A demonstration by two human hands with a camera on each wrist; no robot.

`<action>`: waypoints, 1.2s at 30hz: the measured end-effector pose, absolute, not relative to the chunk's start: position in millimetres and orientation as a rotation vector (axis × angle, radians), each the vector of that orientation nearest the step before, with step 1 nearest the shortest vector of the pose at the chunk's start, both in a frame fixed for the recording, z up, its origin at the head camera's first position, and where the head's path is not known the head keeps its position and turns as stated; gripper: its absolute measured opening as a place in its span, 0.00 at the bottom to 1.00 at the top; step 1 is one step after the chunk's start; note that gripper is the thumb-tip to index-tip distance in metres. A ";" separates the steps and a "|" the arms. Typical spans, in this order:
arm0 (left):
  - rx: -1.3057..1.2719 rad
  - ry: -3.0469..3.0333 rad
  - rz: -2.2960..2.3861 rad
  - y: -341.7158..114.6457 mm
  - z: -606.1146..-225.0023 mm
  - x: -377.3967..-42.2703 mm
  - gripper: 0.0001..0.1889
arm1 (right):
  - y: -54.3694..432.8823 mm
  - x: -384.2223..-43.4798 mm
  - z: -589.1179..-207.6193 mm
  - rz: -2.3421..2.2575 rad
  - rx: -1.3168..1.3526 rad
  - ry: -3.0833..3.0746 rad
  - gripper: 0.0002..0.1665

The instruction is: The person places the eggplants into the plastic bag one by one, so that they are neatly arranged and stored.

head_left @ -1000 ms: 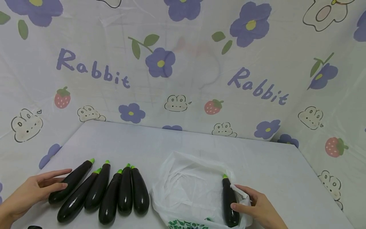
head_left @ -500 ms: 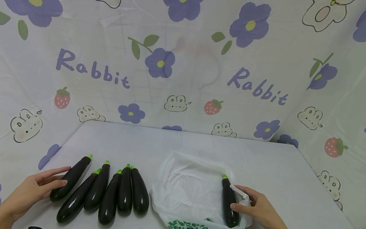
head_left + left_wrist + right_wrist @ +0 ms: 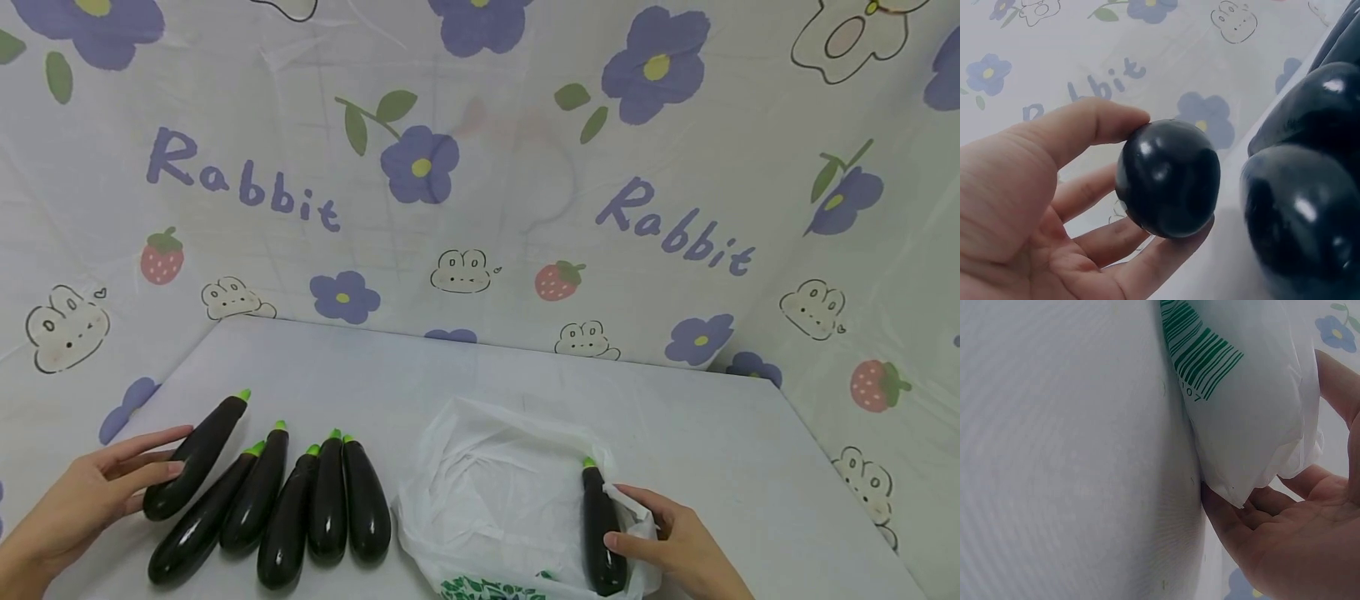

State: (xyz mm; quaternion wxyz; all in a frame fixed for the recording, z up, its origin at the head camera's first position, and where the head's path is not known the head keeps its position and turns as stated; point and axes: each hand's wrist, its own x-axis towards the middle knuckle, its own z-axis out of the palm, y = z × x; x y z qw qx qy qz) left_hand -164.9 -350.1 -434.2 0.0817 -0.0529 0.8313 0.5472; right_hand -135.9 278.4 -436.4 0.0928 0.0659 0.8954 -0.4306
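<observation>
My left hand (image 3: pixel 101 492) holds a glossy dark eggplant (image 3: pixel 202 450) with a bright green stem, thumb on one side and fingers on the other. In the left wrist view its rounded end (image 3: pixel 1169 178) faces the camera. Several more eggplants (image 3: pixel 288 521) lie side by side, right of that hand. A white plastic bag (image 3: pixel 487 492) with green print lies with its mouth spread wide. Inside its right side is another eggplant (image 3: pixel 597 508). My right hand (image 3: pixel 678 542) grips the bag's right edge, its thumb against that eggplant. The right wrist view shows the bag's barcode (image 3: pixel 1210 362).
Everything lies on a white tabletop (image 3: pixel 315 367). Behind it and at both sides hangs a pale curtain (image 3: pixel 510 208) printed with flowers, rabbits and strawberries. The row of eggplants stands close to the bag's left edge.
My left hand has raised its eggplant and moved it slightly away from me and to the right, apart from the row. My right hand and the bag stay put.
</observation>
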 end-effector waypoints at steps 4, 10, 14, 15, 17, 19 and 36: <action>-0.151 2.416 1.734 -348.6 -434.8 -166.0 0.31 | 279.0 -136.1 -436.7 -1.276 0.183 2.660 0.44; -0.165 2.352 1.803 -347.7 -436.2 -166.4 0.30 | 278.9 -135.7 -436.9 -1.282 0.173 2.657 0.43; -0.153 2.268 1.898 -345.1 -433.3 -166.2 0.27 | 279.0 -135.4 -436.3 -1.280 0.171 2.656 0.43; -0.146 2.237 1.933 -343.9 -431.9 -165.9 0.26 | 279.1 -135.3 -436.1 -1.279 0.171 2.657 0.43; -0.128 2.178 1.997 -340.7 -428.8 -165.1 0.24 | 279.5 -135.0 -435.9 -1.278 0.173 2.656 0.43; -0.097 2.133 2.050 -336.5 -426.1 -163.2 0.22 | 280.0 -135.0 -436.0 -1.282 0.173 2.653 0.43; -0.005 2.021 2.050 -306.7 -419.3 -156.4 0.22 | 280.2 -135.6 -436.8 -1.284 0.180 2.664 0.43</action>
